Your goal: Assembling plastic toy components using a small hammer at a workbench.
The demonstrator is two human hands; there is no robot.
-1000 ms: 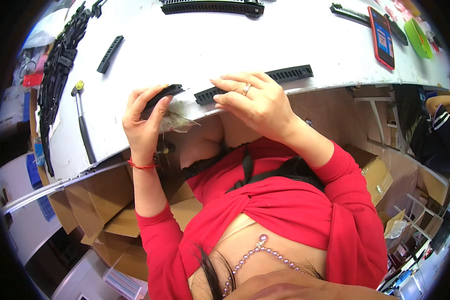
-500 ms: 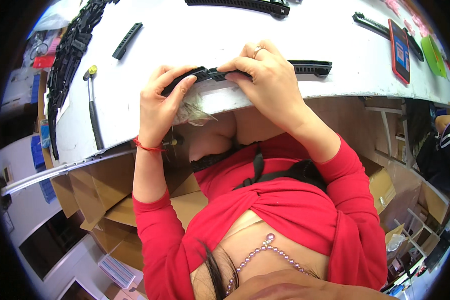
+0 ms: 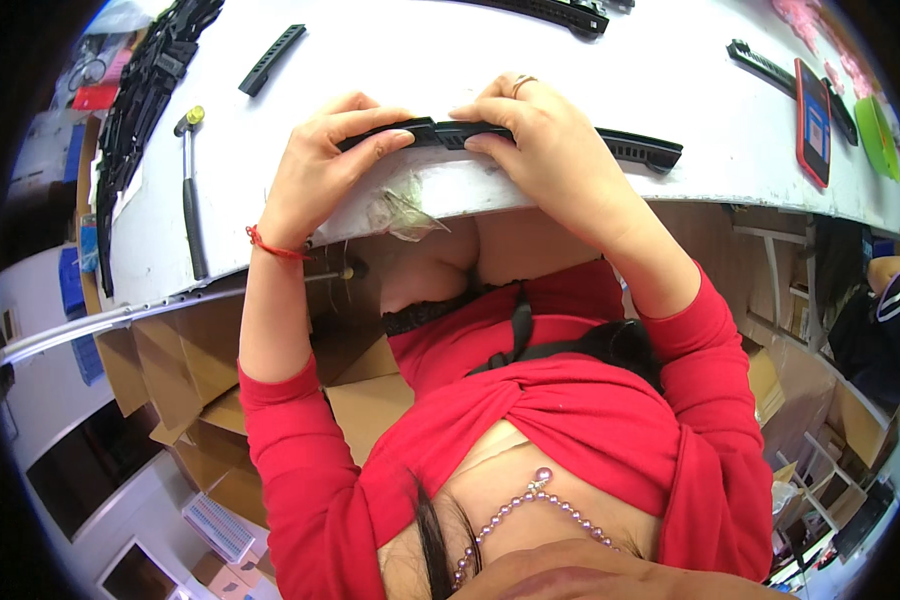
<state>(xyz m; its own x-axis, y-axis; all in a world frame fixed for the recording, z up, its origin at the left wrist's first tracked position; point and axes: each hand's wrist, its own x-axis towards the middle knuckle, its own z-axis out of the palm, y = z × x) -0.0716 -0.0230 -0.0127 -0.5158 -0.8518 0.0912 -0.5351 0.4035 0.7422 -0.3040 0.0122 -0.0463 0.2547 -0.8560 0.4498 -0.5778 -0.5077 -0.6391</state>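
Over the front part of the white table (image 3: 690, 95), my left hand (image 3: 320, 165) pinches a black plastic strip (image 3: 422, 127) between thumb and fingers. My right hand (image 3: 555, 155) grips a longer black slotted strip (image 3: 650, 150), whose far end sticks out to the right past my hand. The inner ends of the two strips meet between my fingertips, nearly in line. Whether they are locked together I cannot tell. My fingers and palms hide parts of both strips.
A hammer (image 3: 191, 215) and a short black slotted piece (image 3: 272, 60) lie left, beside a pile of black parts (image 3: 150, 100). Another long strip (image 3: 560, 14) is at the back. A red-edged phone (image 3: 813, 125) and green bowl (image 3: 877, 140) sit right. Crumpled clear plastic (image 3: 407, 212) hangs at the front edge.
The left strip has turned from a slant to nearly level with the right strip, and their ends sit closer in line. Both hands keep their grip.
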